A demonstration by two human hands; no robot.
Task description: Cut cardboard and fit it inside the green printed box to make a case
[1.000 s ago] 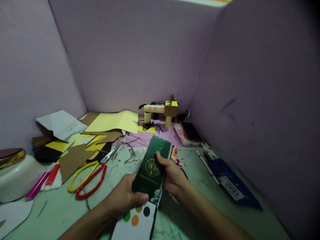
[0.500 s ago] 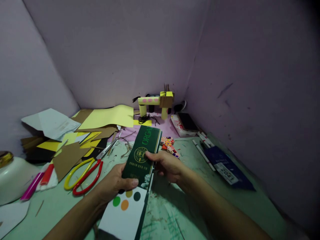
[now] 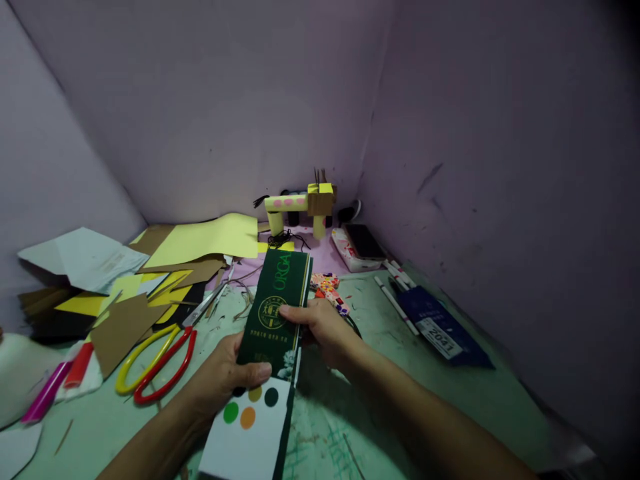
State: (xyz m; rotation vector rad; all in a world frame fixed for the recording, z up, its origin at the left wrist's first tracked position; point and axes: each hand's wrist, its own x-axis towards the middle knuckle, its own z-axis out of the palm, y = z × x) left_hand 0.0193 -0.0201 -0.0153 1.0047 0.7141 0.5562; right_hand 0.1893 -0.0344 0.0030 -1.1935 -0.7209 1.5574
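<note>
A dark green printed cardboard box piece point(image 3: 274, 283) with gold and green lettering is held up in front of me. Its lower part is a white panel point(image 3: 245, 447) with coloured dots. My left hand point(image 3: 231, 373) grips the left edge, thumb lying across the face and fingers hidden behind. On the right edge, my right hand point(image 3: 323, 327) is closed, one finger over the round gold emblem and the others behind. Left of my left hand lie large scissors point(image 3: 189, 360) with one red and one yellow handle, blades pointing away.
A yellow paper giraffe-like figure point(image 3: 285, 203) stands at the back. Yellow paper point(image 3: 205, 241) and cardboard scraps point(image 3: 127, 330) pile up at left, near red and magenta rolls point(image 3: 79, 365). A phone point(image 3: 365, 241), striped sticks point(image 3: 395, 305) and a blue packet point(image 3: 443, 330) lie at right.
The view has turned slightly right, so the table things appear further left. Both hands keep hold of the cardboard box piece, which shifts only a little in the picture.
</note>
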